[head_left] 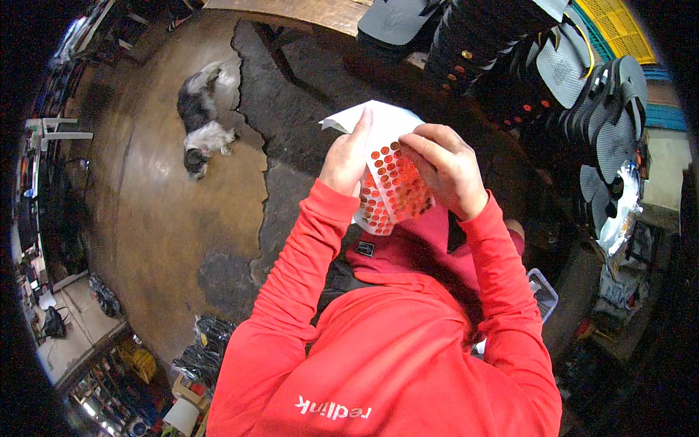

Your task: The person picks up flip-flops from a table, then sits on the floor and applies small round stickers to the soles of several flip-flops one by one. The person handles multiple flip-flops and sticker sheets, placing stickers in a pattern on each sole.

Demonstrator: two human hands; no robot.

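Observation:
A white sheet of small round red stickers (393,178) is in front of my chest, folded so that its white backing (375,120) stands up at the top. My left hand (346,162) grips its left edge, the thumb lying along the white backing. Over the upper right of the sticker rows, my right hand (450,166) is closed, thumb and forefinger pinched together at the sheet. Whether a loose sticker sits between those fingertips is too small to tell. Part of the sheet's right side is hidden behind the right hand.
Tall stacks of black and grey flip-flops (561,69) stand at the upper right, beside a yellow crate (619,25). A black-and-white dog (204,120) lies on the brown floor at the left. Black plastic bags (207,349) are at the lower left. A wooden tabletop (291,11) borders the far side.

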